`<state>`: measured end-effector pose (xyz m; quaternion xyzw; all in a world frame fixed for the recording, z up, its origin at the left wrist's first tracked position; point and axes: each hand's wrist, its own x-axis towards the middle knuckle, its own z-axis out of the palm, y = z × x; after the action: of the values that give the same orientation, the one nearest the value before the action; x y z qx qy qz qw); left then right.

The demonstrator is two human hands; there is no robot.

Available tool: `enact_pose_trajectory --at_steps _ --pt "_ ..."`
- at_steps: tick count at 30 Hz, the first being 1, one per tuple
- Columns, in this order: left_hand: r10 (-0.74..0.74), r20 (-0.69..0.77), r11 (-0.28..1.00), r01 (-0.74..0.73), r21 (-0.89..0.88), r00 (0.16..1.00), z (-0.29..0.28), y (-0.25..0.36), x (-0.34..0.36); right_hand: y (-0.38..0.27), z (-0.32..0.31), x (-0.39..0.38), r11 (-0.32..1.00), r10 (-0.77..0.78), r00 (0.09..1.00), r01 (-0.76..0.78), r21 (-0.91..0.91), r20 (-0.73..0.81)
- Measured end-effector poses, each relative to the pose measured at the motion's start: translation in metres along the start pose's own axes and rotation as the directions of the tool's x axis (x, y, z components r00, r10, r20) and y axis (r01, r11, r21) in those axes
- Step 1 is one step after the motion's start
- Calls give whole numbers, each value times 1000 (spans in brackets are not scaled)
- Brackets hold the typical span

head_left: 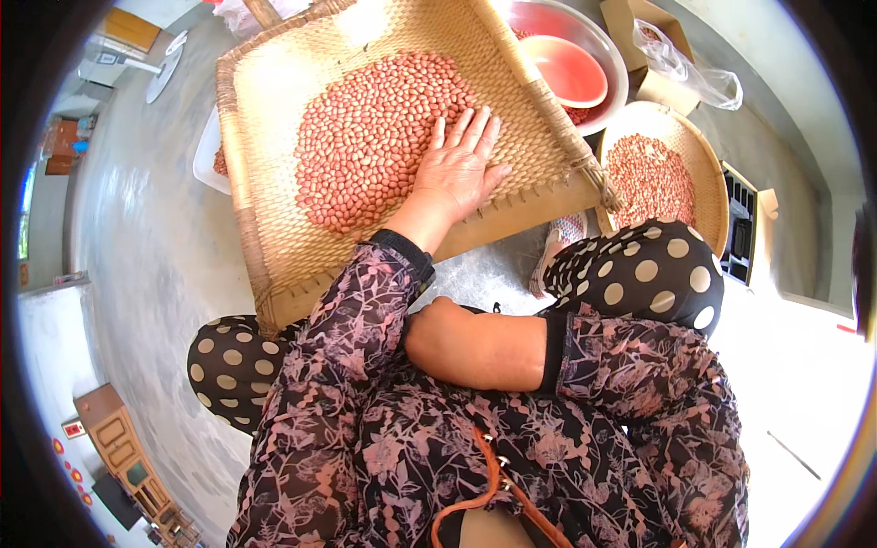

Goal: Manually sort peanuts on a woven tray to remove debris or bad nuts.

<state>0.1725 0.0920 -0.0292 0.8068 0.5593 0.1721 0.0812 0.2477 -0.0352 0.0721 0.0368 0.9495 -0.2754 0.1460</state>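
A square woven tray [269,100] with a bound rim sits tilted in front of me. Reddish-skinned peanuts [379,137] are spread in one layer over its middle. My left hand [457,169] lies palm down at their right edge, fingers stretched and spread, thumb out on the bare weave. My right forearm crosses my lap leftward, and my right hand [434,329] is bent at the wrist beside my left sleeve. The fingers of that hand are hidden. To the right, a round woven basket [719,196] holds more peanuts, which look paler and partly broken.
A pink bowl [566,71] rests inside a metal basin [618,87] with reddish contents, beyond the tray's right corner. An open cardboard box [653,46] with a plastic bag [708,87] stands behind. A white container [208,155] shows left of the tray; a fan [166,73] stands farther off.
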Motion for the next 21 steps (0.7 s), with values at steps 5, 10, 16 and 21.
enact_pose_trajectory --at_steps 5,10,16,21 --pt "-14 -49 1000 15 27 999 -6 -3 6 -2 -2 3 1000 17 1000 -17 -4 5" --pt "-93 -33 996 93 -5 995 0 -9 12 -9 -9 4 999 14 994 -10 -40 111" --pt "-161 8 985 162 -62 987 -18 -11 0 -17 4 3 1000 3 999 -2 -26 41" --pt "-166 132 986 165 15 977 -76 -35 -34 -14 -3 -8 998 32 995 -36 43 97"
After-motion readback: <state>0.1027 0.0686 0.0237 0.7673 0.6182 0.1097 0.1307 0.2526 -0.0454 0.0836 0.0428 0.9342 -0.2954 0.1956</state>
